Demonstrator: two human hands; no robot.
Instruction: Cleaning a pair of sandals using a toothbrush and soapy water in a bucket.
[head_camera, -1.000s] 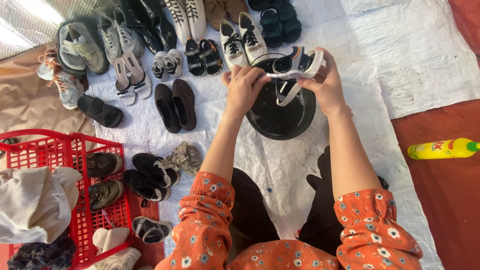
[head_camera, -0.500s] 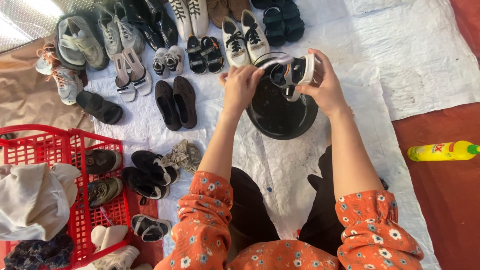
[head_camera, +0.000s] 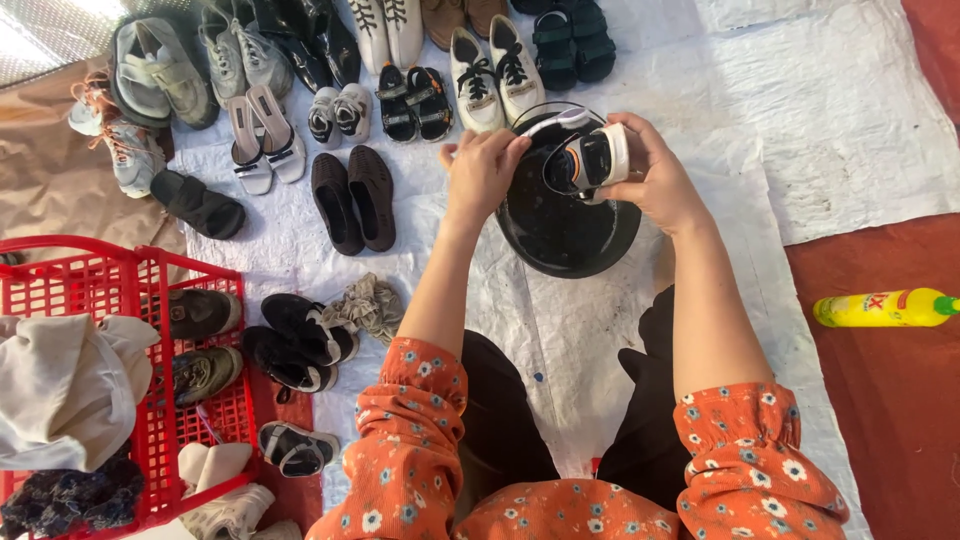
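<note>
A white tarp (head_camera: 640, 330) (on reddish floor) bears shoes (head_camera: 352, 200) and a black basin (head_camera: 565, 235).

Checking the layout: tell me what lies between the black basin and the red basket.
In the head view, between black basin and red basket: white sheet, black sandals, a crumpled grey cloth.

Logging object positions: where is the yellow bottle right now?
The yellow bottle lies on its side on the red floor at the far right, beyond the white sheet.
</note>
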